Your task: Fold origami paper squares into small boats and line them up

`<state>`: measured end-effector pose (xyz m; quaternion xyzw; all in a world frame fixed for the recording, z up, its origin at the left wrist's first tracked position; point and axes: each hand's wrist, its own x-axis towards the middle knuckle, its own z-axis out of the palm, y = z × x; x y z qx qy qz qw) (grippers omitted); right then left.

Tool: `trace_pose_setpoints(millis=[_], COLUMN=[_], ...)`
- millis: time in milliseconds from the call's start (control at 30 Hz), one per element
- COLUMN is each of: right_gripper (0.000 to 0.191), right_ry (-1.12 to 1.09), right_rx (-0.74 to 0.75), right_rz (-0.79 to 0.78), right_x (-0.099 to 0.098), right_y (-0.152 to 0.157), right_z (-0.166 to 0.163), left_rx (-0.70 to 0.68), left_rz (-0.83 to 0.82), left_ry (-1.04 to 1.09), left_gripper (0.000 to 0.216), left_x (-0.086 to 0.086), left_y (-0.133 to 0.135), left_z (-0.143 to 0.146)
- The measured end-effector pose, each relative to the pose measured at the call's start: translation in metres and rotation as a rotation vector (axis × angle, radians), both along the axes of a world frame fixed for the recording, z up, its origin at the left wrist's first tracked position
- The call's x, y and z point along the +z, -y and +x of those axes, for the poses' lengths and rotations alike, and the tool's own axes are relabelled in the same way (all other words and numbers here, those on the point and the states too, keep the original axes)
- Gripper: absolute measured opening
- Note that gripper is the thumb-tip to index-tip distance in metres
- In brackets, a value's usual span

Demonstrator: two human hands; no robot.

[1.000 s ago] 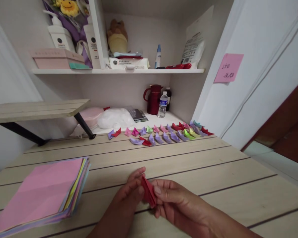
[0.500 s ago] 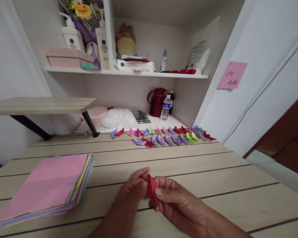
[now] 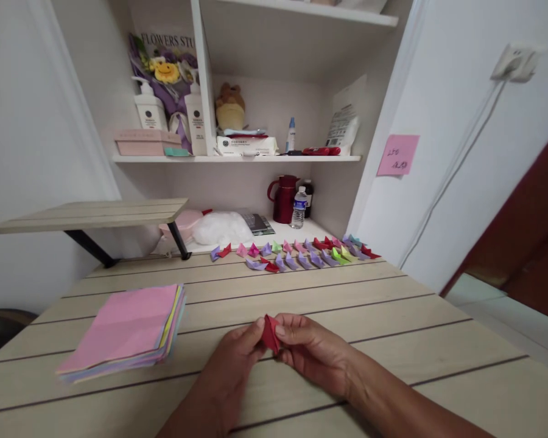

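Note:
A small folded piece of red paper is held upright between both hands above the front middle of the table. My left hand pinches its left edge between thumb and fingers. On the other side, my right hand grips it with the thumb on the near face and the fingers behind. Fingertips cover part of the folds. Beyond the hands, several folded paper boats in purple, red, pink, green and yellow stand in two rows, among them a red boat.
To the left lies a stack of coloured paper squares, pink on top. A raised wooden shelf on black legs stands at the back left. Behind the boats are a white plastic bag, a water bottle and a dark red jug.
The camera view has tilted up and shifted, showing more of the shelves. My left fingers have closed in on the red paper, whose visible part looks shorter and more turned.

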<state>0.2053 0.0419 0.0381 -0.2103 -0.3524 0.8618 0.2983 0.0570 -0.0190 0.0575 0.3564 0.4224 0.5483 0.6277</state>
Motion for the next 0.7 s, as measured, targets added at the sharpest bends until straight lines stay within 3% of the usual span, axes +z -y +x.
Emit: trace_pose_setpoints(millis=[200,333,400,533,700], right_gripper=[0.029,0.064,0.061,0.03,0.039], right_ry=[-0.047,-0.084,-0.082,-0.072,0.037], right_rx=[-0.022,-0.15,-0.182,-0.242,-0.369], right_rz=[-0.025,-0.013,0.045,0.13,0.211], right_x=[0.028,0.036,0.032,0.016,0.0], right_y=[0.066,0.097,0.103,0.104,0.1], right_z=[0.015,0.022,0.023,0.022,0.024], left_rx=[-0.033,-0.039,-0.028,0.044,0.07], left_rz=[-0.044,-0.026,-0.058,-0.139,-0.147], left_ry=[0.018,0.155,0.169,0.103,0.129], left_gripper=[0.049,0.037,0.029,0.04,0.044], left_x=[0.015,0.012,0.006,-0.007,-0.015], left_y=[0.059,0.08,0.084,0.082,0.074], left_z=[0.02,0.035,0.037,0.037,0.044])
